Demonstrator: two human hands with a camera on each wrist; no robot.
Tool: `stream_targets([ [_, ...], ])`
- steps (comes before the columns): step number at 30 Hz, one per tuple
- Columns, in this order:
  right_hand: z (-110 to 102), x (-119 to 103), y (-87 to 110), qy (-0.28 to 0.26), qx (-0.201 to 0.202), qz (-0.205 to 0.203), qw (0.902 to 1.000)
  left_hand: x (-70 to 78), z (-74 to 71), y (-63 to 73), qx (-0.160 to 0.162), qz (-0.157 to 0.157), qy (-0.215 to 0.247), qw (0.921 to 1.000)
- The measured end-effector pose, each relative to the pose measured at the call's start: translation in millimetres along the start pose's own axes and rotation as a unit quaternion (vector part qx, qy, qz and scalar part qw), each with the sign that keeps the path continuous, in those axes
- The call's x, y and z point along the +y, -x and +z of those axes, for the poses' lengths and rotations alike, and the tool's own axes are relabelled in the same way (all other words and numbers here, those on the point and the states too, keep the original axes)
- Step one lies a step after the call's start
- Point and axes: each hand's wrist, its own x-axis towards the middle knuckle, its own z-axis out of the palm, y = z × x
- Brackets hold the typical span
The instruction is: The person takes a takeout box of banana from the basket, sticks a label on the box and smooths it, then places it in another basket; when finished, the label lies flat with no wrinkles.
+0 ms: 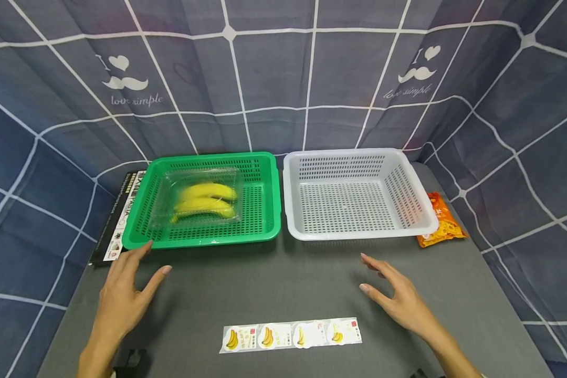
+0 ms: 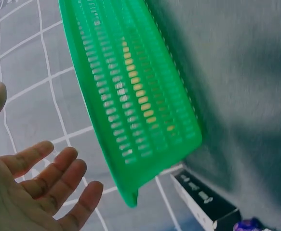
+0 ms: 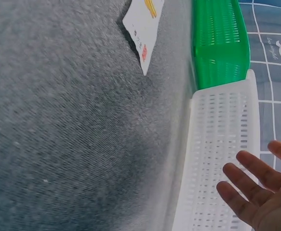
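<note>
My left hand (image 1: 125, 296) hovers near the front left corner of the green basket (image 1: 271, 210), fingers spread and holding nothing. Inside that basket lies a clear plastic box (image 1: 163, 205) with yellow bananas (image 1: 207, 191) in it. To the right, my right hand (image 1: 401, 299) is held in front of the white basket (image 1: 359, 234), thumb and fingers apart with nothing between them. Between the hands, near the front, a strip of banana stickers (image 1: 290, 335) lies flat on the grey table. The left wrist view shows the left palm (image 2: 29, 192) beside the green basket.
An orange snack bag (image 1: 441, 220) leans by the white basket's right side. A black box with a white label (image 1: 118, 226) lies left of the green basket. A grey checked curtain (image 1: 274, 68) stands behind and at both sides of the table (image 1: 283, 283).
</note>
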Motion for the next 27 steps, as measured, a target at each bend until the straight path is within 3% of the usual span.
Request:
stream_targets([
  [8, -2, -5, -14.1, -0.036, -0.013, -0.03, 0.9988, -18.4, -4.9, -21.9, 0.006, 0.017, -0.006, 0.9998],
  [15, -4, -17, -32.9, -0.076, -0.022, -0.073, 0.9942, -34.7, -2.9, -45.3, -0.025, 0.018, 0.037, 0.9988],
  [19, -3, -27, -45.6, -0.072, -0.027, -0.085, 0.9934, -42.7, -4.8, -57.7, -0.034, 0.009, 0.035, 0.9988],
  [27, 0, -51, -79.9, -0.062, -0.077, -0.122, 0.9876, -53.7, -5.8, -70.2, -0.092, -0.016, 0.014, 0.9955],
])
